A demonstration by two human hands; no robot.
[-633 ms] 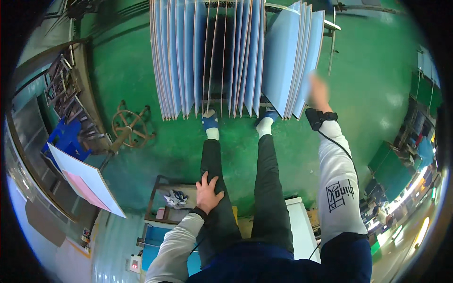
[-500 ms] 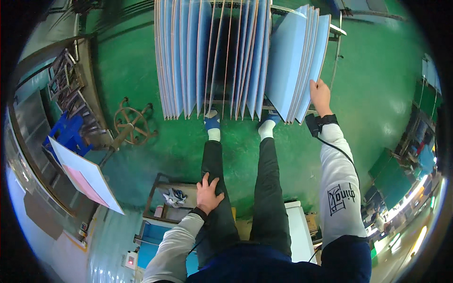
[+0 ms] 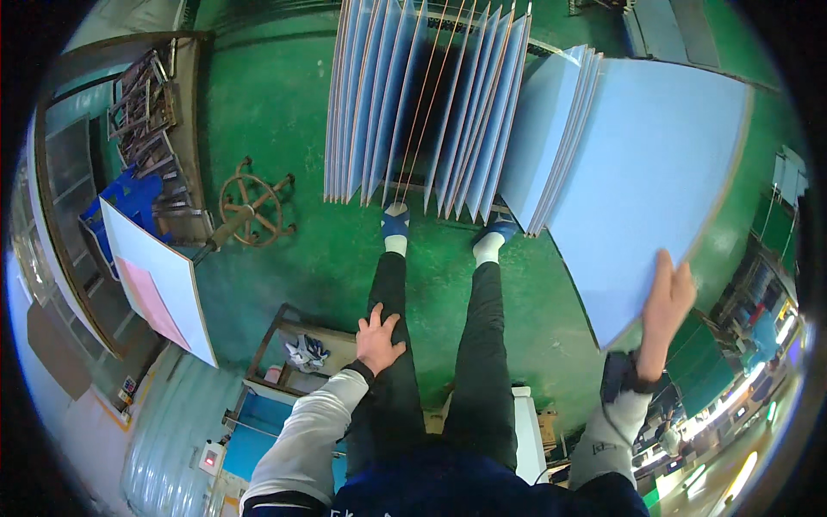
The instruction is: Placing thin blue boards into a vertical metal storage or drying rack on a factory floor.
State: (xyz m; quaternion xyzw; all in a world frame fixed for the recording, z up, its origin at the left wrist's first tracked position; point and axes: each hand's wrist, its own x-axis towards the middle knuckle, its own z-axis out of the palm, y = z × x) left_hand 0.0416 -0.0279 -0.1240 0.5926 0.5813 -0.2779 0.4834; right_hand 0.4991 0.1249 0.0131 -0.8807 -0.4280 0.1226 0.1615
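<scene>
Right of the row of upright panels (image 3: 355, 112), one large pale-blue panel (image 3: 655, 164) lies angled outward, its broad face exposed to view and its near end projecting toward the wearer past the row, over the green floor (image 3: 267, 95). The right hand (image 3: 668, 297), farther right of the row, meets the panel near its outer, near corner; one digit lies against the blue face, but blur conceals whether the fingers pinch the edge or merely press it. On the wearer's side of the row, the left hand (image 3: 379, 339) rests on the left trouser leg (image 3: 385, 286), fingers spread and holding nothing. Judged by its flat face and thin edge, the panel is probably a stiff board, more unwieldy by breadth than by weight. Its smooth surface may be slippery and easily scuffed, with corners prone to chipping; a hold on the free outer edge, away from the neighbouring panels, appears soundest.
</scene>
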